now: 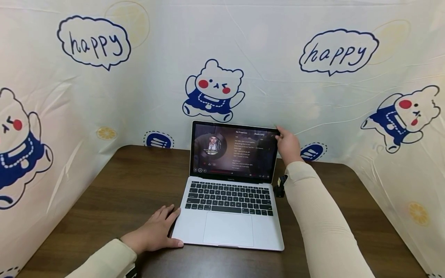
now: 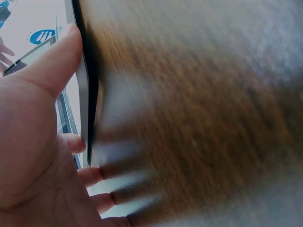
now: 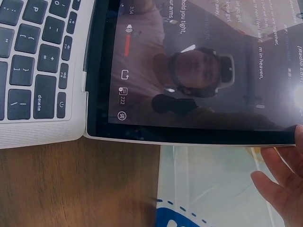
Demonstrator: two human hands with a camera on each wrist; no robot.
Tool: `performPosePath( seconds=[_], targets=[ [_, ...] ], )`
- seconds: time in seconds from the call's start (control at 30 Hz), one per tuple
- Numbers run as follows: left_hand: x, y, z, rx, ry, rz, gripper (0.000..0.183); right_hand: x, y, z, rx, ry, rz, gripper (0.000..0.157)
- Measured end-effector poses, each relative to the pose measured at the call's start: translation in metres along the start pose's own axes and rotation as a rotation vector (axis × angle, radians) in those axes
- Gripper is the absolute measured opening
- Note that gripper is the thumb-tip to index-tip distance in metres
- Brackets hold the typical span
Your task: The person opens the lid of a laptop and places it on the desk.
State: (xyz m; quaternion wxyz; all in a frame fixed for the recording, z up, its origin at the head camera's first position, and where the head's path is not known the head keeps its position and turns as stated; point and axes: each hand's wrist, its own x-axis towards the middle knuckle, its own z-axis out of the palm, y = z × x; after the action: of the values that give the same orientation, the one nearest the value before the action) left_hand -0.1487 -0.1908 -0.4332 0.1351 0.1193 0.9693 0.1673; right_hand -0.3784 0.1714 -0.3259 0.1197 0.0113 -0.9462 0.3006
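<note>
A silver laptop (image 1: 228,227) stands unfolded on the table, its lit screen (image 1: 233,150) showing a music player with lyrics. My left hand (image 1: 154,231) rests at the laptop's front left corner. Its thumb touches the front edge and its fingers spread along the left side; in the left wrist view the fingertips reach down to the tabletop. At the screen's upper right corner, my right hand (image 1: 288,146) grips the edge of the lid. The right wrist view shows part of that hand (image 3: 284,184) by the lid's edge, most of it cut off.
The dark wooden table (image 1: 114,197) extends on both sides of the laptop. Behind and beside it hangs a pale curtain (image 1: 271,88) printed with bears and "happy" bubbles, close to the table's back edge. A small black device (image 1: 279,187) is on the right wrist.
</note>
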Motion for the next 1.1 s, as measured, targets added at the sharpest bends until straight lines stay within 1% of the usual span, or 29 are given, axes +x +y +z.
performPosePath(
  seconds=[0.17, 0.3, 0.53, 0.7, 1.1],
  targets=[
    [0.0, 0.0, 0.0, -0.005, 0.0, 0.0, 0.1, 0.0, 0.001, 0.0, -0.005, 0.003, -0.006, 0.044],
    [0.0, -0.001, 0.0, -0.009, -0.009, -0.013, 0.101, 0.0, 0.001, -0.001, -0.013, 0.014, -0.019, 0.044],
    [0.002, -0.002, 0.001, 0.007, -0.019, -0.019, 0.102, -0.002, 0.0, -0.002, -0.023, 0.023, -0.029, 0.044],
    [0.001, 0.0, 0.001, 0.003, -0.02, -0.02, 0.101, -0.006, 0.001, -0.003, -0.016, 0.024, -0.018, 0.044],
    [0.004, -0.001, 0.002, 0.007, -0.01, -0.031, 0.102, -0.014, 0.001, -0.005, 0.021, 0.032, -0.027, 0.045]
  ],
)
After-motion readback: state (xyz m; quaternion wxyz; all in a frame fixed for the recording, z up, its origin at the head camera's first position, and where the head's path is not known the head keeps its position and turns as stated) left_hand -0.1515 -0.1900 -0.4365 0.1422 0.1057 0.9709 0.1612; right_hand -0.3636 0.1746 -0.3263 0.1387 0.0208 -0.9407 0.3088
